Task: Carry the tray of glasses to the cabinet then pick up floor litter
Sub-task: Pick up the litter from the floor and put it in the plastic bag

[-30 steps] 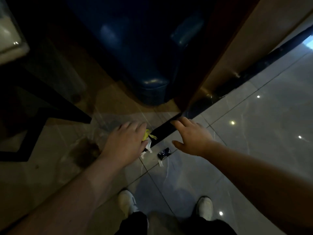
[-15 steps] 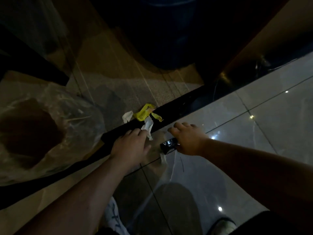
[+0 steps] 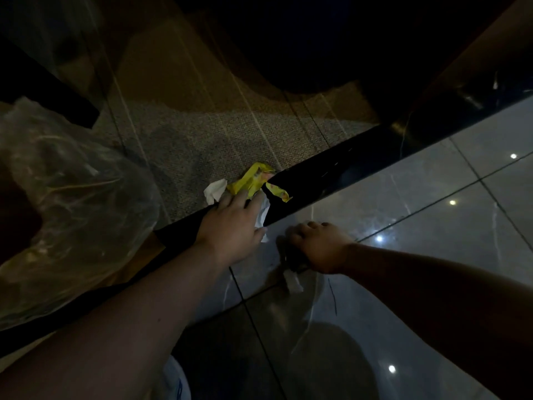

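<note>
- Left hand (image 3: 230, 223) lies flat, fingers apart, on crumpled yellow wrapper (image 3: 252, 180) and white tissue (image 3: 215, 190).
- Right hand (image 3: 315, 243) fingers curl on dark glossy scrap (image 3: 291, 259).
- Crinkled clear bag (image 3: 72, 197) lies left.

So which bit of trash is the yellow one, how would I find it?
Find the black strip that crosses the floor between the carpet and the shiny tiles. The yellow wrapper lies on its carpet edge, just past the left hand. It is the only bright yellow piece; the scraps beside it are white.
</note>
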